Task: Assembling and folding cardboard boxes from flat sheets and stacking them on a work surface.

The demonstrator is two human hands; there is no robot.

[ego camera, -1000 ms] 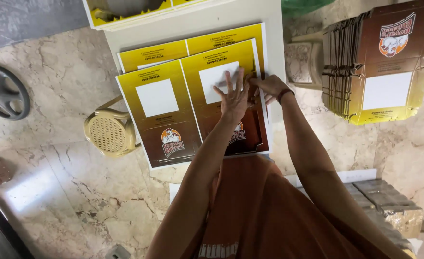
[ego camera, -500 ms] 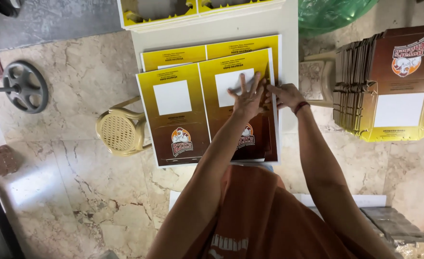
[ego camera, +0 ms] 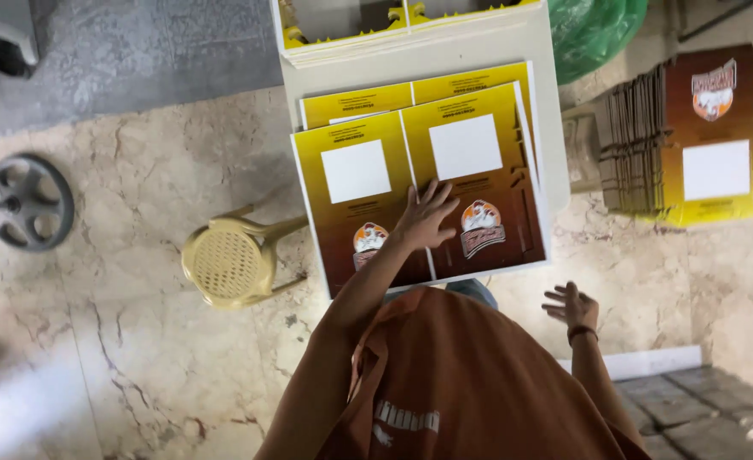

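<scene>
A: Biggest first: the white table (ego camera: 540, 102) runs from top centre down to the middle of the frame. A stack of flat yellow-and-brown sheets (ego camera: 478, 183) lies on it. What could go wrong there?

B: The top sheet looks skewed against the ones beneath. The left hand (ego camera: 423, 217) rests flat on it near centre, fingers spread wide, gripping nothing. With only one palm pressing, I judge the sheet could slide further askew, or slip off the near edge, which overhangs toward the person.

A: And the right hand (ego camera: 574, 308)?

B: At lower right, off the table, open with fingers loosely spread, empty. It steadies nothing, so that side of the stack is unguarded.

A: The room?

B: A marble floor (ego camera: 121, 341) with dark veins. A second pile of folded boxes (ego camera: 692, 136) sits at upper right, well apart from the table. A green bag (ego camera: 598, 30) is at the top, right of the table. A yellow stool (ego camera: 227, 264) stands just beside the table at centre left, and a grey wheel (ego camera: 27, 202) at far left.
</scene>
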